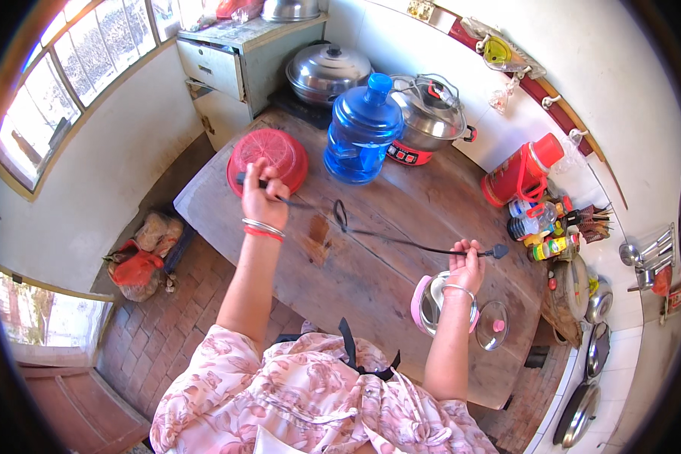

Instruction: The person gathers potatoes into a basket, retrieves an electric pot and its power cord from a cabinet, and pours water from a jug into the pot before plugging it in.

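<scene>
A black power cord (pixel 394 234) stretches above the wooden table between my hands, with a small loop near its middle. My left hand (pixel 265 193) grips the dark connector at one end, over the edge of a red plastic basin (pixel 272 153). Near the other end, my right hand (pixel 466 264) pinches the cord just behind its plug (pixel 499 251). Below my right wrist stands a pink-and-steel pot (pixel 425 303) with a white spoon inside, partly hidden by my forearm. Its glass lid (pixel 492 326) with a pink knob lies beside it.
At the back of the table (pixel 295 267) stand a blue water jug (pixel 363 133), an electric steel pot (pixel 431 122) and a lidded steel pan (pixel 329 71). A red thermos (pixel 519 170) and several bottles (pixel 550 247) line the right side. Bags (pixel 142 272) lie on the brick floor.
</scene>
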Action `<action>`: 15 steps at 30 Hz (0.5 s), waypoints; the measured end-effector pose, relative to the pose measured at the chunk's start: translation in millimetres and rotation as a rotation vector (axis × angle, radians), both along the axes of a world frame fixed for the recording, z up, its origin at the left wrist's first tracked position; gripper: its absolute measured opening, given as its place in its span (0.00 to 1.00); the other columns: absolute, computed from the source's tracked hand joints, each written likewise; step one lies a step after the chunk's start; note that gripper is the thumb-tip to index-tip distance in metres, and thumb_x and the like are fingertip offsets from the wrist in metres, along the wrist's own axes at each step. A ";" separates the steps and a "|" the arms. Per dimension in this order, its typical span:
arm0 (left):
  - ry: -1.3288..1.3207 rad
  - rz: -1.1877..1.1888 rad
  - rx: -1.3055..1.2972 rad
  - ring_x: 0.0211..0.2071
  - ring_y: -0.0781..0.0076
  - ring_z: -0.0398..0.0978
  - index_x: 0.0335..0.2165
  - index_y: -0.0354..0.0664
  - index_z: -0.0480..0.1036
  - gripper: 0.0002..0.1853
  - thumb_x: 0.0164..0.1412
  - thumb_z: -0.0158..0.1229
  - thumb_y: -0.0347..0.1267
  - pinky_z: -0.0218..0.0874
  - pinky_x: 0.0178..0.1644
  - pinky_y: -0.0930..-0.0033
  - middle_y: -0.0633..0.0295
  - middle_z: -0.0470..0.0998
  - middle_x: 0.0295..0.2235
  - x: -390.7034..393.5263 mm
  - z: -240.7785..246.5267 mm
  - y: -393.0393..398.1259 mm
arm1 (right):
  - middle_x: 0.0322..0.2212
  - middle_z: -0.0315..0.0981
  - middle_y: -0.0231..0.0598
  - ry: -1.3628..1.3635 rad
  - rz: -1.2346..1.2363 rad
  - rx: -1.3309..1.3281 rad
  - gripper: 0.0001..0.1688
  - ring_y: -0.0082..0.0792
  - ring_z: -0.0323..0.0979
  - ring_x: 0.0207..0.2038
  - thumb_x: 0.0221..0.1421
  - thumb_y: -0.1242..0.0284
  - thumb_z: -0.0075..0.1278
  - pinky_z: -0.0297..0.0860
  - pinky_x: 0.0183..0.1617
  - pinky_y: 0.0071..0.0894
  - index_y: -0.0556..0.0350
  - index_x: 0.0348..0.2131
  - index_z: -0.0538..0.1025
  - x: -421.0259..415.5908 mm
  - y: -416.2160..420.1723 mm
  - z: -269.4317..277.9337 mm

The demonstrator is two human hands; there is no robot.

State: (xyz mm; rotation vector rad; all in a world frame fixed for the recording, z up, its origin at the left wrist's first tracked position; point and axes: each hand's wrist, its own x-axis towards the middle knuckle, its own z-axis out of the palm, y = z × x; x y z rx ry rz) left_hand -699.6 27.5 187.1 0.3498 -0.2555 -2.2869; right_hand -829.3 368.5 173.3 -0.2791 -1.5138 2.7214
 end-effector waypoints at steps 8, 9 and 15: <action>-0.129 -0.205 -0.132 0.09 0.84 0.50 0.33 0.43 0.65 0.11 0.58 0.43 0.38 0.41 0.15 0.80 0.67 0.66 0.16 -45.7 19.5 73.9 | 0.27 0.70 0.38 0.296 0.597 0.240 0.07 0.29 0.69 0.30 0.53 0.76 0.39 0.65 0.38 0.27 0.58 0.33 0.68 77.8 -59.3 39.1; -0.149 -0.133 -0.111 0.10 0.84 0.52 0.33 0.43 0.65 0.09 0.57 0.46 0.37 0.43 0.15 0.80 0.66 0.67 0.17 -51.7 18.3 69.3 | 0.26 0.70 0.38 0.382 0.767 0.287 0.06 0.28 0.68 0.30 0.53 0.77 0.39 0.65 0.37 0.26 0.59 0.31 0.69 89.3 -64.7 46.6; -0.270 -0.047 -0.230 0.11 0.81 0.60 0.33 0.41 0.65 0.08 0.54 0.50 0.32 0.49 0.13 0.81 0.63 0.70 0.19 -97.4 24.8 70.3 | 0.28 0.71 0.34 0.484 1.415 0.739 0.06 0.30 0.69 0.33 0.50 0.76 0.42 0.64 0.40 0.27 0.57 0.29 0.72 140.3 -64.6 -4.5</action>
